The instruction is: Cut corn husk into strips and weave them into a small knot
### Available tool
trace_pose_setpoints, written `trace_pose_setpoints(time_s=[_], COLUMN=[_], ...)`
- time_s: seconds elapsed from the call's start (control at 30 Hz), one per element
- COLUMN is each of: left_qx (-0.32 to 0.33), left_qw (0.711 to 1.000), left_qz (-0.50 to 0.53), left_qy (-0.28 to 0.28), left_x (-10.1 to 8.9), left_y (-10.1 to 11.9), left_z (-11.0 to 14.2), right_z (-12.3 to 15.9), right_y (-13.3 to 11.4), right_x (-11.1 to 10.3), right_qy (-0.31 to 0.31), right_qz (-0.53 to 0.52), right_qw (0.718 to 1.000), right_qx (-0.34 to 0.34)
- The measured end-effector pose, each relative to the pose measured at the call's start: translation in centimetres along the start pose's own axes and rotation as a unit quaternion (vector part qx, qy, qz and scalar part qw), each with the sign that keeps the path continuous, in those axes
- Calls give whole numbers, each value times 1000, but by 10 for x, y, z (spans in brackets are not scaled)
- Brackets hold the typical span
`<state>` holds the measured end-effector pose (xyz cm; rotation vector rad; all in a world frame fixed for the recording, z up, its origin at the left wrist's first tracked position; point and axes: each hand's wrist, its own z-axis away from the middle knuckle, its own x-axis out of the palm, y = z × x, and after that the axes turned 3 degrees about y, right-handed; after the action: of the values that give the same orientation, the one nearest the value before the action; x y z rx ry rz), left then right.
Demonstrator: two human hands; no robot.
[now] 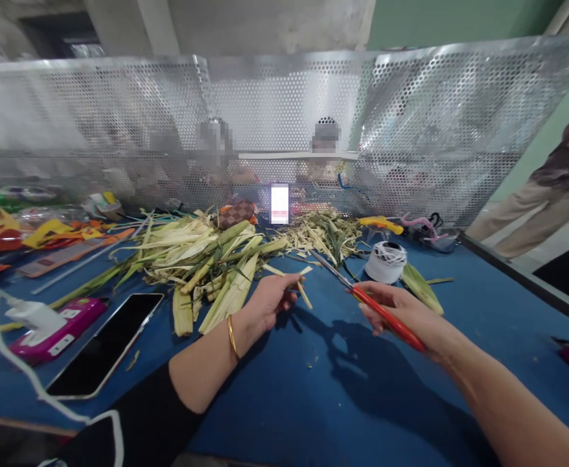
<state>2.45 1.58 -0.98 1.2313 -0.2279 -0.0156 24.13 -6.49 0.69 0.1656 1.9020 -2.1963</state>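
Between thumb and fingertips, my left hand (272, 299) pinches narrow pale strips of corn husk (306, 296) above the blue tabletop (284, 389). My right hand (406, 303) grips scissors with red handles (391, 319), their metal blades angled up and left, apart from the strips. Beyond my left hand lies a heap of long green and cream corn husks (194, 250). Shredded husk bits (330, 233) are piled farther back. Near my right hand stand a spool of white twine (385, 264) and a single green husk piece (423, 288).
At left lie a black-screened phone (107, 347) and a purple power strip (78, 318) with a white cord. A patterned pouch (236, 215) and yellow-handled tool (382, 224) sit behind. A perforated metal screen (275, 97) spans the back; a person stands at far right.
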Motion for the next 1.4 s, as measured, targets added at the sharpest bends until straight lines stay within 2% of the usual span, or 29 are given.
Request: trace_pose_setpoints(time_s=[0.1, 0.17, 0.33, 0.43, 0.8, 0.97, 1.2, 1.4], left_qx=[0, 7, 48, 59, 60, 68, 68, 65], left_qw=[999, 999, 999, 998, 997, 997, 996, 997], left_qz=[10, 12, -11, -23, -52, -39, -48, -40], left_qy=[-35, -34, -4, 14, -15, -22, -30, -30], left_x=[-1, -1, 0, 1, 8, 8, 7, 5], left_y=[0, 1, 2, 2, -8, -9, -9, -10], left_z=[0, 1, 2, 2, 3, 1, 3, 1], right_z=[3, 4, 2, 0, -2, -2, -1, -4], right_y=[1, 1, 2, 4, 0, -2, 1, 6], right_x=[1, 1, 0, 0, 14, 17, 18, 18], right_qy=[-54, -69, -39, -47, -36, -37, -21, -20], right_qz=[-1, 25, 110, 132, 110, 95, 99, 119], right_qw=[999, 997, 993, 990, 993, 995, 994, 992], right_qx=[-1, -2, -34, -31, -35, -8, -42, -42])
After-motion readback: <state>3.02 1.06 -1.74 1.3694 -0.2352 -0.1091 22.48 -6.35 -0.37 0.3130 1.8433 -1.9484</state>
